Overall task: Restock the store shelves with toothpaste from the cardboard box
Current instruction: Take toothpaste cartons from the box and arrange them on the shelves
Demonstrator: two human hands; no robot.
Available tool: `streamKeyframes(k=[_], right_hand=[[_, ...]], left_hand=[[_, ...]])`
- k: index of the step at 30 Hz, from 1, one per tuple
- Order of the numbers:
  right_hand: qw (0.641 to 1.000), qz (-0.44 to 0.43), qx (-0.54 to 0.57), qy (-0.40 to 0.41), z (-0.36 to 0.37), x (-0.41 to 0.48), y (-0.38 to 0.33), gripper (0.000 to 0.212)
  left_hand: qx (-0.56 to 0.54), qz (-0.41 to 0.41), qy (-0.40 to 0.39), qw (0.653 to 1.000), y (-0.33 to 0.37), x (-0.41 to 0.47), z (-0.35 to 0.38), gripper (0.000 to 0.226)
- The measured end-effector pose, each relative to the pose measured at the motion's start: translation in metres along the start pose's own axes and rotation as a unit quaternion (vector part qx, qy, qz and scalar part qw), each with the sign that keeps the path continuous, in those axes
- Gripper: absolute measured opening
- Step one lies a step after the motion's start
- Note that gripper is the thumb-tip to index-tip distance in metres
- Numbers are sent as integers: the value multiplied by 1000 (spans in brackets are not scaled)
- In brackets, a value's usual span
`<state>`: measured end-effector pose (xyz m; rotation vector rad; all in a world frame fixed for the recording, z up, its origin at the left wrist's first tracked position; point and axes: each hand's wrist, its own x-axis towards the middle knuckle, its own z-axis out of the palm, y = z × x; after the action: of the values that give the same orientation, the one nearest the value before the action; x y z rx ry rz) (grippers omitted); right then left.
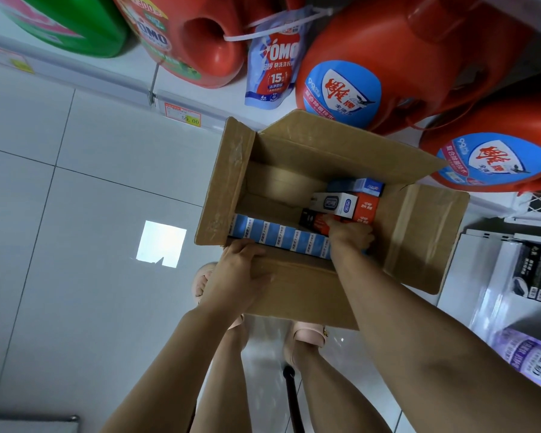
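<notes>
the left hand [238, 270] is gripping the brown cardboard box [228, 182] by its flap. the right hand [350, 237] is touching a red-and-black toothpaste carton [313, 220], hold unclear; best lifting it squarely.

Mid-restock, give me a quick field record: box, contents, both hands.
box: cardboard box, flaps open
contents: row of blue cartons along the near wall; white carton lying over red cartons
left hand: holds the box's near flap at its fold
right hand: inside the box, grip on a red-black carton
shelf restock: not yet begun with this carton
</notes>
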<state>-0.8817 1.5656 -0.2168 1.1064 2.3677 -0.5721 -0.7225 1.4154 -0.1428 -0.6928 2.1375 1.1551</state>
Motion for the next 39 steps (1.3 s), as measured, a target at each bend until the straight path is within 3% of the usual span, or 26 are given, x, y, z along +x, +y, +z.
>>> streamKeyframes(k=[7,14,17,22,27,29,31,33,35,37,39], right_hand=[[1000,-13,-6,-15,-1,16,7,92],[988,-139,-63,15,15,10,-9,74],[966,-191,-173,-4,25,10,-15,50],[923,-273,-271,-9,28,-4,-24,48],[924,-336,-143,-115,-6,-49,-18,25],[916,-370,-69,-142,-23,-70,-3,23],[911,-381,-25,-154,-38,-87,9,27],[905,-391,-8,-170,-52,-100,17,32],[888,-418,-18,-193,-63,-109,23,36],[864,-445,-38,-235,-71,-109,27,40],[840,-453,-44,-297,-78,-100,29,41]], left_hand=[[0,-9,0,1000,1,0,0,47],[39,-53,-7,998,12,-2,0,42],[75,-81,-15,994,21,1,-3,36],[83,-127,-4,989,38,7,-10,30],[165,-160,-59,971,61,13,-31,29],[110,-185,-69,974,66,21,-41,32],[-50,-238,-40,969,64,35,-43,39],[-317,-294,-15,901,66,39,-36,50],[-534,-306,-57,786,71,38,-25,49],[-640,-279,-96,710,73,37,-16,45],[-668,-271,-81,688,72,38,-12,43]])
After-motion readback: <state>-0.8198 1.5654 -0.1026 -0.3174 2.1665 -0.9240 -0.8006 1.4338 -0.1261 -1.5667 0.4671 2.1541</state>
